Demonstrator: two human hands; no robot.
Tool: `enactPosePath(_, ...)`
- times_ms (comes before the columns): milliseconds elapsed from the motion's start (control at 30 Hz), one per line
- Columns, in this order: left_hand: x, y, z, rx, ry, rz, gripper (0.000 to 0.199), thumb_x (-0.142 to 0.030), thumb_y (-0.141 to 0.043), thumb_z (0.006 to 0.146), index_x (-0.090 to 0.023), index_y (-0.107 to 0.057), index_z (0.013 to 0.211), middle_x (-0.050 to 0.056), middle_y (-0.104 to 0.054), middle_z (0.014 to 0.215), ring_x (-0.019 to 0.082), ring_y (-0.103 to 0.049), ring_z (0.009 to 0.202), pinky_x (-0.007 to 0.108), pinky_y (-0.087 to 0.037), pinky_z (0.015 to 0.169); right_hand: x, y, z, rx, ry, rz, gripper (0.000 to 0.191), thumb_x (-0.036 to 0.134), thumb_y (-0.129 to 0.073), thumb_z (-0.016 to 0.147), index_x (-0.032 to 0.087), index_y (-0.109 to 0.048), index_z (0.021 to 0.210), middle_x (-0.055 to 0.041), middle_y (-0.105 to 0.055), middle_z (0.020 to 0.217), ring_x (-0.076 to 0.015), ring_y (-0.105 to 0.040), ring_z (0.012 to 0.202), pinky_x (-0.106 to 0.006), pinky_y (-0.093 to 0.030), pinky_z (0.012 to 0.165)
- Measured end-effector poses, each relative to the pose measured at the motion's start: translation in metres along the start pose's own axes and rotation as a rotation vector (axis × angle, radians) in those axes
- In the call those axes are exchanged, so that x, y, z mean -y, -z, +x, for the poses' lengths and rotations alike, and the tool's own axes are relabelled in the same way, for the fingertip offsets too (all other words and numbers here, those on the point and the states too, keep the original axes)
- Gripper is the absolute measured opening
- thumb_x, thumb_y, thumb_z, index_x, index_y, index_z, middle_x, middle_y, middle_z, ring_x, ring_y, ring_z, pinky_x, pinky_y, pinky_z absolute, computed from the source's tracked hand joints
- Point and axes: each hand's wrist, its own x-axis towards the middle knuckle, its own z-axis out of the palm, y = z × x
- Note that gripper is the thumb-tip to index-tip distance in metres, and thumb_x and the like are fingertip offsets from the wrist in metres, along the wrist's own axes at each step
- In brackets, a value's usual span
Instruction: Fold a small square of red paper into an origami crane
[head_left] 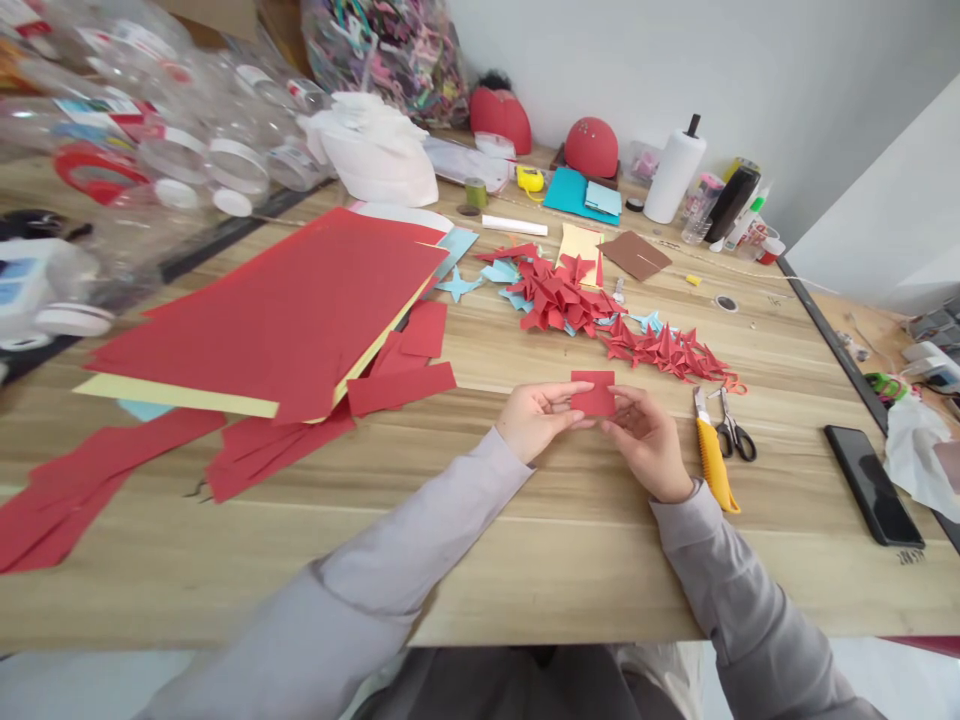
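A small red paper piece [593, 394] is held up between my two hands, just above the wooden table. My left hand [534, 420] pinches its left edge. On its right edge, my right hand [646, 440] has thumb and fingers closed. Beyond my hands lies a heap of folded red paper stars [559, 295] with a few light blue ones among them, and a row of red stars [664, 350] runs to the right. Large red sheets [292, 290] are stacked at the left, with cut red strips [401, 388] beside them.
A yellow cutter [716, 465] and black scissors [736, 438] lie right of my right hand. Farther right is a black phone [874, 485]. Plastic bottles [172, 150] crowd the back left. A white roll [675, 175] and red domes [591, 148] stand at the back.
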Motion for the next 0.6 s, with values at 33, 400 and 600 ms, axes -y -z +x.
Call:
enactPosePath(33,0.0000,0.0007,0.0005,0.005,-0.007,0.013,0.052,-0.017,-0.081,0.043,-0.011,-0.069,0.093,0.006,-0.072,0.077,0.023,-0.068,0.077,0.041,-0.054,0.082,0.0004,0.0002,-0.0001,-0.006,-0.001,0.015,0.037,0.024,-0.064,0.073,0.026,-0.055,0.109,-0.0025,-0.058,0.089,-0.0143,-0.055,0.077,-0.030,-0.047,0.072)
enactPosePath(400,0.0050,0.0029,0.0017,-0.010,-0.043,0.107,0.060,-0.020,-0.083,0.039,-0.011,-0.068,0.096,0.011,-0.070,0.093,0.027,-0.064,0.093,0.040,-0.049,0.089,-0.0004,0.0035,0.0015,-0.051,-0.110,0.343,0.026,0.023,-0.058,0.077,0.024,-0.060,0.103,-0.0005,-0.059,0.080,-0.0136,-0.056,0.068,-0.031,-0.046,0.066)
enactPosePath(600,0.0030,0.0012,0.0012,-0.015,-0.024,0.125,0.061,-0.022,-0.084,0.035,-0.011,-0.069,0.093,0.011,-0.071,0.089,0.027,-0.066,0.089,0.040,-0.050,0.087,-0.0001,0.0004,0.0029,-0.029,-0.101,0.333,0.024,0.025,-0.062,0.075,0.023,-0.060,0.099,0.0010,-0.059,0.072,-0.0122,-0.053,0.063,-0.028,-0.044,0.061)
